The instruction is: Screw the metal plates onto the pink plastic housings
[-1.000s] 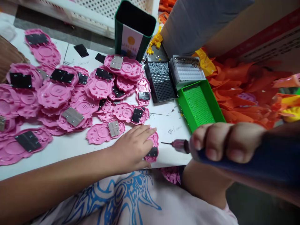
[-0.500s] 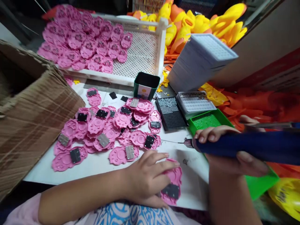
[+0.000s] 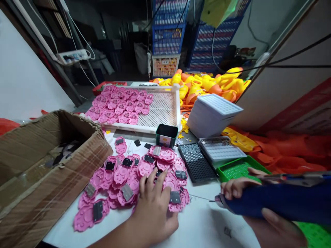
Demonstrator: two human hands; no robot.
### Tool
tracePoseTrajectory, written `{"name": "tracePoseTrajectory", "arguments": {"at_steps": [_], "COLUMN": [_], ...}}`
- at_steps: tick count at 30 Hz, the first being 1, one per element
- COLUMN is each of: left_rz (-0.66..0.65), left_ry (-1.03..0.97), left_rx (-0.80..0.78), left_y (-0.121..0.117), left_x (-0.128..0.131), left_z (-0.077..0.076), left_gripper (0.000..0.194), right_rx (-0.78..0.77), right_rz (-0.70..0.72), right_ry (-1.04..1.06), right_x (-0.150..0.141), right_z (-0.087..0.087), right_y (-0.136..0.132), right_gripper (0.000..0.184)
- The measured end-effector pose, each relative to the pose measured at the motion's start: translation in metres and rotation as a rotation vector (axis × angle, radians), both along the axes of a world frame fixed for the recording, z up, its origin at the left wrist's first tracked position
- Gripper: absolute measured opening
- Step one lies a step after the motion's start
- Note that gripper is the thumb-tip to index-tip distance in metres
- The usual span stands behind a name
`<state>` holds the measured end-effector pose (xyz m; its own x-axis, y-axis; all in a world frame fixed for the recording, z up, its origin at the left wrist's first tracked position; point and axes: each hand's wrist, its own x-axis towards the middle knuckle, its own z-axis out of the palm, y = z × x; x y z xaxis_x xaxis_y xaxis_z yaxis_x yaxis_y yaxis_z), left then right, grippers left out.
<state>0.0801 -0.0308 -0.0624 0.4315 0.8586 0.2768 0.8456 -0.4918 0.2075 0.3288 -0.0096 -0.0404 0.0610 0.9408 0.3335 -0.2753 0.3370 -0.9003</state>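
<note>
My left hand [image 3: 155, 210] lies with its fingers spread over the near edge of a heap of pink plastic pieces [image 3: 121, 179], each carrying a small black or grey metal plate. The fingertips rest on the pieces by one with a grey plate [image 3: 175, 197]. My right hand [image 3: 261, 210] is wrapped round a blue electric screwdriver [image 3: 279, 201], whose thin bit [image 3: 200, 198] points left, just right of that piece and a little above the white table [image 3: 201, 227].
A black screw tray [image 3: 196, 162], a white screw tray [image 3: 219, 148] and a green tray [image 3: 236, 168] lie right of the heap. Behind stand a dark green cup [image 3: 167, 135], a white crate of pink pieces [image 3: 144, 106] and stacked white trays [image 3: 213, 115]. An open cardboard box [image 3: 43, 165] fills the left.
The camera has tilted up, showing the room beyond. My left hand has moved from the single pink piece at the table's edge to the heap. The screwdriver stays in my right hand.
</note>
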Motion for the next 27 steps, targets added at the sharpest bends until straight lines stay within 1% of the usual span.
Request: {"name": "tracePoseTrajectory", "arguments": {"at_steps": [4,6,7,8,10,13,15,17,19,20,21,23,24,25,27], "left_rz": [-0.065,-0.077,-0.087,-0.096,-0.087,0.034,0.115,0.223,0.394,0.431,0.453,0.488,0.497,0.495,0.464], "left_ry": [-0.001,-0.02,-0.033,-0.045,-0.06,-0.02,0.079,0.228,0.369,0.401,0.42,0.452,0.469,0.487,0.518], "left_rx": [0.102,0.094,0.075,0.052,0.025,0.06,0.052,-0.021,-0.108,-0.136,-0.153,-0.185,-0.195,-0.196,-0.192], "left_y": [0.002,0.003,0.004,0.005,0.01,0.028,0.049,0.077,0.112,0.13,0.149,0.184,0.201,0.215,0.24], "left_x": [-0.007,-0.012,-0.015,-0.018,-0.023,-0.032,-0.037,-0.041,-0.043,-0.043,-0.042,-0.04,-0.039,-0.037,-0.035], "left_z": [-0.011,-0.009,-0.005,0.001,0.019,0.055,0.079,0.098,0.11,0.113,0.113,0.108,0.104,0.099,0.089], "left_gripper": [0.05,0.051,0.05,0.048,0.041,0.028,0.028,0.027,0.03,0.031,0.03,0.026,0.026,0.03,0.034], "right_rx": [-0.065,-0.088,-0.095,-0.1,-0.099,-0.061,-0.041,-0.03,-0.038,-0.051,-0.067,-0.114,-0.136,-0.147,-0.143], "right_rz": [0.031,0.04,0.034,0.027,0.022,0.023,0.022,0.029,0.038,0.034,0.022,-0.002,-0.012,-0.025,-0.051], "right_ry": [-0.01,-0.003,0.014,0.036,0.067,0.094,0.102,0.08,0.04,0.027,0.026,0.043,0.056,0.071,0.077], "right_x": [-0.001,-0.001,0.0,0.0,0.002,0.003,0.004,0.004,0.004,0.005,0.004,0.003,0.002,0.001,-0.001], "right_z": [0.001,-0.001,-0.002,-0.005,-0.01,-0.017,-0.019,-0.018,-0.014,-0.011,-0.009,-0.003,-0.001,0.0,-0.001], "right_y": [0.0,0.001,0.001,0.001,0.002,0.004,0.005,0.006,0.007,0.006,0.006,0.003,0.002,0.002,0.003], "right_gripper": [0.03,0.031,0.03,0.028,0.026,0.025,0.024,0.025,0.027,0.028,0.029,0.029,0.029,0.027,0.025]}}
